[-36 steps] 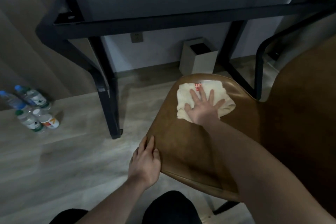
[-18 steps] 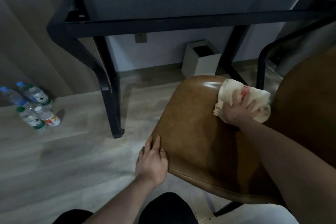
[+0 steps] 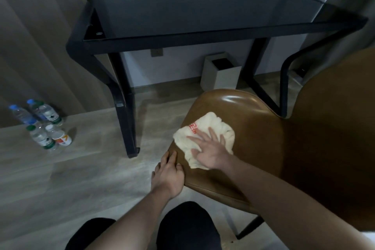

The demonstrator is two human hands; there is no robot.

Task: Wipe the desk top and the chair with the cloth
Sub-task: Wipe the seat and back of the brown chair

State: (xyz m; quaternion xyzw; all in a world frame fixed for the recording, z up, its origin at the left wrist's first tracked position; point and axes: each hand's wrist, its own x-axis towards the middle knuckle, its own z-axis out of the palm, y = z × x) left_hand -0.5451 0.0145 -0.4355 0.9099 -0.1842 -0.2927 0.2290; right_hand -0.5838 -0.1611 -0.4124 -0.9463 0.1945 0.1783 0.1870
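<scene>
Red print on cloth (image 3: 205, 136), bottle labels (image 3: 48, 142): none legible.

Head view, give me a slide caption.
Right hand presses cloth on chair seat; left hand steadies its edge.
</scene>
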